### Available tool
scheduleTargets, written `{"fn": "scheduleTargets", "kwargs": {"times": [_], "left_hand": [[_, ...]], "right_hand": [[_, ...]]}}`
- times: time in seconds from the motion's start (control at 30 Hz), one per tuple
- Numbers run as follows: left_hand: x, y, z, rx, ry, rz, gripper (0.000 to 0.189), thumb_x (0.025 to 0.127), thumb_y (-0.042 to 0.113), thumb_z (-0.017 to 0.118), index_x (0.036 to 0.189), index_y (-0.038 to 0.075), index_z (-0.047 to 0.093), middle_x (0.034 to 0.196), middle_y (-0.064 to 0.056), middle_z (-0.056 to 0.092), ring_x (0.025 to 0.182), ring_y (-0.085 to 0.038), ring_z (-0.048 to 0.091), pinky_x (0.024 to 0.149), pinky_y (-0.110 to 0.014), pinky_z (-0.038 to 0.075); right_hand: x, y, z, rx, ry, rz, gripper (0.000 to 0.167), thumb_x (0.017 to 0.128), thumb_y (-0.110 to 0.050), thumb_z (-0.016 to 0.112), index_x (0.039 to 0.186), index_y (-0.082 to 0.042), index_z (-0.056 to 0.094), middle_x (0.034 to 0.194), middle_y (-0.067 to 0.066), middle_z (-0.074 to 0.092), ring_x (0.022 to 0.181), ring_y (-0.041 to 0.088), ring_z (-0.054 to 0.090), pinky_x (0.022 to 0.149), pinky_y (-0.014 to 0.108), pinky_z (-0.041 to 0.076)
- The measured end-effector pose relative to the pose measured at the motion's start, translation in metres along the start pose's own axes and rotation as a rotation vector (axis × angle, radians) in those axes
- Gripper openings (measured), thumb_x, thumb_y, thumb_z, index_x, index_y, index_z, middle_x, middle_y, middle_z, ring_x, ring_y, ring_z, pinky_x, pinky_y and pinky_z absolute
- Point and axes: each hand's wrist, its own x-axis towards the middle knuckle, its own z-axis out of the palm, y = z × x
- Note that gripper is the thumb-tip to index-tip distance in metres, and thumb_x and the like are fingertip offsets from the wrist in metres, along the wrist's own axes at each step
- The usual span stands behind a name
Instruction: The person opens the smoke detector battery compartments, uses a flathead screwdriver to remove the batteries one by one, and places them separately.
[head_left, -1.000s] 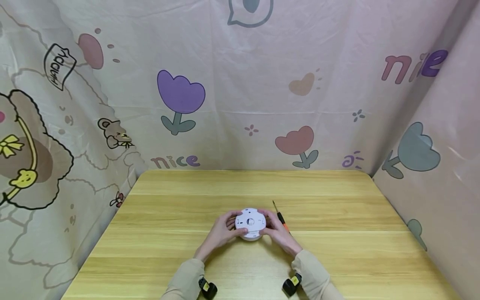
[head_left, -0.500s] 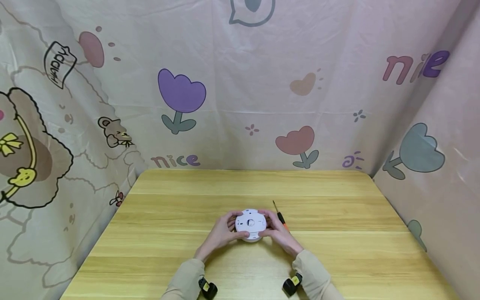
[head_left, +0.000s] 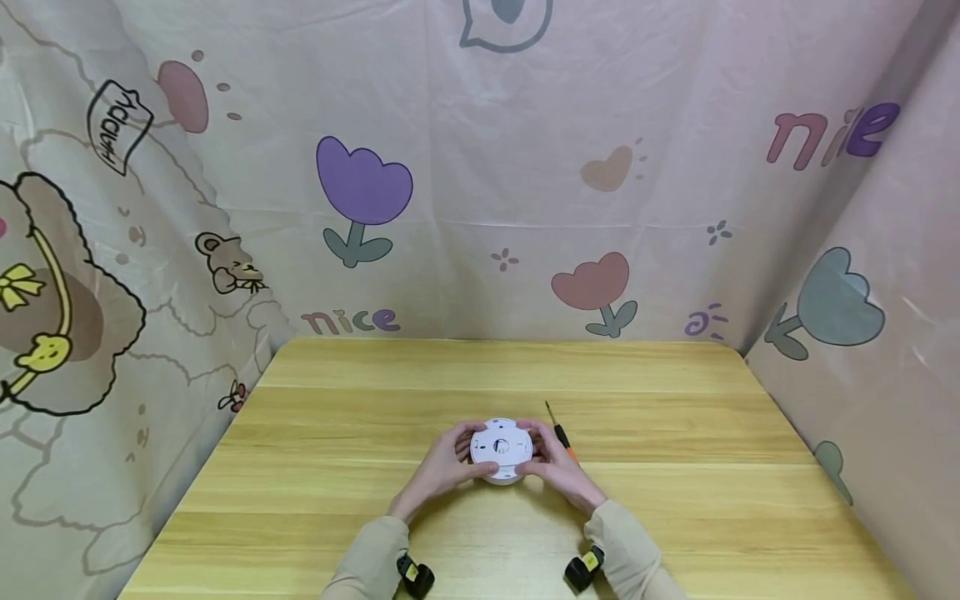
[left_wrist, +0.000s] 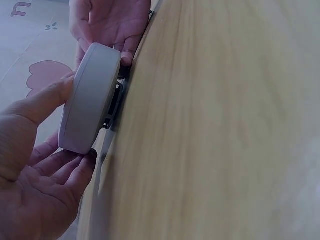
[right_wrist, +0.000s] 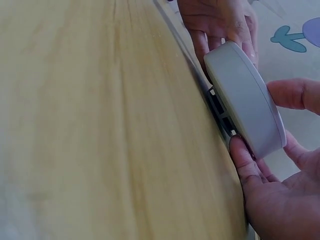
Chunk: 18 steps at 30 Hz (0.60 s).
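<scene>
while wearing creased beige cloth sleeves (head_left: 628, 546) and a rounded black block (head_left: 581, 575) with a yellow label (head_left: 591, 560) at each wrist, holding a thick, smooth white disc (head_left: 501, 446) between the left hand (head_left: 442, 464) and the right hand (head_left: 558, 468), low over the middle of the wood-grained table (head_left: 337, 433). pinching its left side with the left hand, laying the thumb on the flat face and curling the fingers round the rim; gripping its right side likewise with the right, opening each grip only to the disc's thickness. showing small slots around a round central opening, too small for telling its contents. baring underneath, in the left wrist view, a dark, open-framed piece (left_wrist: 118, 101) close to the wood, leaving any contact unclear. having a slim screwdriver (head_left: 561, 433) with a black-and-orange handle lying just beside the right hand. facing, farthest off, a wrinkled, pale pink cloth (head_left: 480, 150) printed with rounded tulips, hearts and lettering.
</scene>
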Motion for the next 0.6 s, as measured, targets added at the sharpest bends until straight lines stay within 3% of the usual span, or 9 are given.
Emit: {"fn": "scheduleTargets", "kwargs": {"times": [0.6], "left_hand": [[0.0037, 0.0019, -0.001, 0.019, -0.027, -0.007, 0.072, 0.08, 0.016, 0.086, 0.137, -0.007, 0.049, 0.144, -0.031, 0.051, 0.136, -0.048, 0.049, 0.115, -0.055, 0.042]], "right_hand": [[0.001, -0.005, -0.0023, -0.065, -0.026, -0.01, 0.075, 0.082, -0.004, 0.073, 0.149, -0.006, 0.039, 0.127, 0.023, 0.049, 0.098, 0.018, 0.054, 0.087, 0.023, 0.046]]}}
